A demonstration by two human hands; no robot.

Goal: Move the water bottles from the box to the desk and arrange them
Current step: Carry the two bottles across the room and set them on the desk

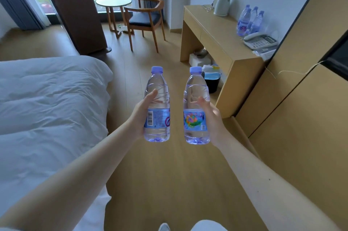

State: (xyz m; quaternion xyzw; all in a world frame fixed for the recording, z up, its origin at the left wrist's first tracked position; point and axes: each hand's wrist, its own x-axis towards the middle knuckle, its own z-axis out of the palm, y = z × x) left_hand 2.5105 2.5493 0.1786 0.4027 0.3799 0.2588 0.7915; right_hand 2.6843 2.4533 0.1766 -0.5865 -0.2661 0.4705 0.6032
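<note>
My left hand [140, 116] grips a clear water bottle [157, 89] with a pale purple cap and a blue label, held upright over the wooden floor. My right hand [211, 118] grips a second, matching bottle [195, 89], also upright, a little to the right of the first. The two bottles are apart. Ahead on the right stands the light wooden desk [216, 31]. A group of several more bottles [249, 21] stands at its right end against the wall. No box is in view.
On the desk stand a white kettle [222, 3] and a telephone [260, 41]. A black bin [211, 82] sits under the desk's near end. A bed [49, 102] lies on the left. A chair [146, 20], a round table [114, 2] and a brown cabinet [75, 8] stand further back.
</note>
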